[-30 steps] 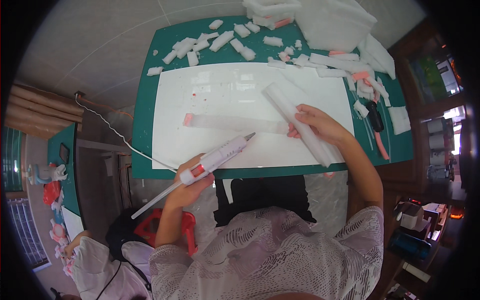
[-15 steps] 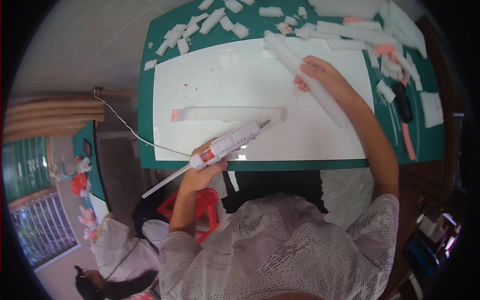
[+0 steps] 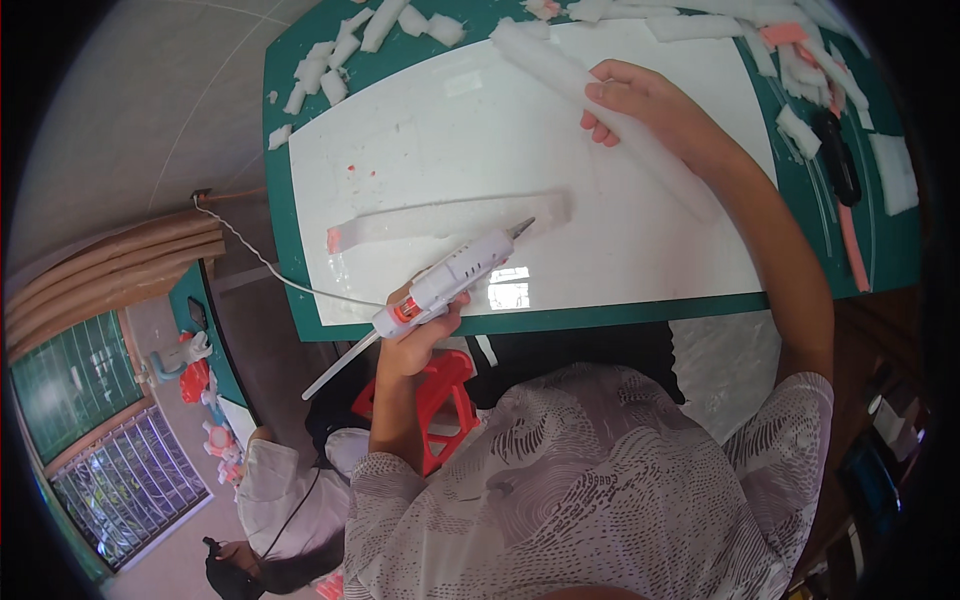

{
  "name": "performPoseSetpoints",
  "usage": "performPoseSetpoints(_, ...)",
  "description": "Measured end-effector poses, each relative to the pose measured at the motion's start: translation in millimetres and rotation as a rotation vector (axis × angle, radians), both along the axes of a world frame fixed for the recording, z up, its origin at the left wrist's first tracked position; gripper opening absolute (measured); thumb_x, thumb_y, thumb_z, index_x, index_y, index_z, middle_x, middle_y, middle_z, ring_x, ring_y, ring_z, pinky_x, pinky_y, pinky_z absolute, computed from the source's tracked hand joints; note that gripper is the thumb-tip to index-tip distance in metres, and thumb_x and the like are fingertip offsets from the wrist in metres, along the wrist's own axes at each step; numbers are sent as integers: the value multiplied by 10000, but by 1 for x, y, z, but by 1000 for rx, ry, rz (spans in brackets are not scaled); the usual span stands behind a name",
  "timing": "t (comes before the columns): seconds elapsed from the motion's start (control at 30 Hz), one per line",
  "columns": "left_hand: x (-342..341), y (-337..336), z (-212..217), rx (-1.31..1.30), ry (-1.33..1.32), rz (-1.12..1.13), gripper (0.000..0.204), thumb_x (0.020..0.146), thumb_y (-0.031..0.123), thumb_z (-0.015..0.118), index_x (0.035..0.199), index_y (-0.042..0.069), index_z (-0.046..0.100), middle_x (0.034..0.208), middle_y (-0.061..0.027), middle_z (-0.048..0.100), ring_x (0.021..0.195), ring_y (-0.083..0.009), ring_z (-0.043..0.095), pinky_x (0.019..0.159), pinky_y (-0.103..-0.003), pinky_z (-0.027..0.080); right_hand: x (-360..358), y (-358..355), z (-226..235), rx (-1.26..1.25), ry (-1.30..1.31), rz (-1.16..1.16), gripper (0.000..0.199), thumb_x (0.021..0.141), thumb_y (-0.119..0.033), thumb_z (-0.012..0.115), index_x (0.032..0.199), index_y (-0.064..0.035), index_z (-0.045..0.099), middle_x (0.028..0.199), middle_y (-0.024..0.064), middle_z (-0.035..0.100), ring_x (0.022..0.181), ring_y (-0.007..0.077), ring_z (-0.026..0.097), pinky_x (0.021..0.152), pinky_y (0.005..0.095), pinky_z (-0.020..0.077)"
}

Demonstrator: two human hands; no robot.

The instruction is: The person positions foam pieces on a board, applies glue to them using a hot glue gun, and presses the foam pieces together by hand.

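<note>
My left hand (image 3: 425, 335) is closed round a white hot glue gun (image 3: 455, 275), a clear glue stick poking from its back end. The gun's metal nozzle points up and right, close to the right end of a thin whitish foam strip (image 3: 450, 213). That strip lies flat on a white board (image 3: 640, 270) and has a pink left end. In my right hand (image 3: 655, 110) is a long white foam piece (image 3: 555, 72), gripped about its middle and slanting from upper left to lower right. Whether this piece touches the board cannot be made out.
Small white foam pieces (image 3: 345, 50) lie along the far edge of the green table (image 3: 285, 230). At the right are more foam scraps, a black-handled tool (image 3: 838, 160) and clear sticks. A cord (image 3: 270, 265) crosses the left edge. A red stool (image 3: 445, 400) and another person (image 3: 280, 500) are at lower left.
The whole view has turned and shifted slightly. Both hands keep their holds, and the glue gun and the foam piece stay in nearly the same places over the board.
</note>
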State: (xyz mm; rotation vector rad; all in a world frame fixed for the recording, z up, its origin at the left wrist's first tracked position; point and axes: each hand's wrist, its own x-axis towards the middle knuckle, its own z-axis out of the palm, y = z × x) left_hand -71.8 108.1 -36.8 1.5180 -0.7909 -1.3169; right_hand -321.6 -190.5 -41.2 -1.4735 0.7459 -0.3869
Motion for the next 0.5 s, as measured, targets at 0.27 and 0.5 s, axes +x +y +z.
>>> performPoseSetpoints(0.27, -3, -2, 4, 34, -37, -11, 301, 742, 6, 638, 1036, -39, 682, 923, -67, 693, 829, -125, 627, 761, -253, 499, 0, 1, -1, -2, 17, -30, 384, 962, -456, 628, 1053, -83, 635, 934, 86, 693, 840, 137, 680, 805, 281, 559)
performPoseSetpoints(0.5, -3, -2, 4, 34, -39, -14, 285, 744, -3, 644, 1025, -18, 692, 912, -46, 684, 822, -115, 615, 731, -253, 485, 1, 0, 0, -14, 2, -19, 377, 959, -452, 635, 1045, -85, 638, 942, 91, 698, 829, 127, 677, 794, 274, 559)
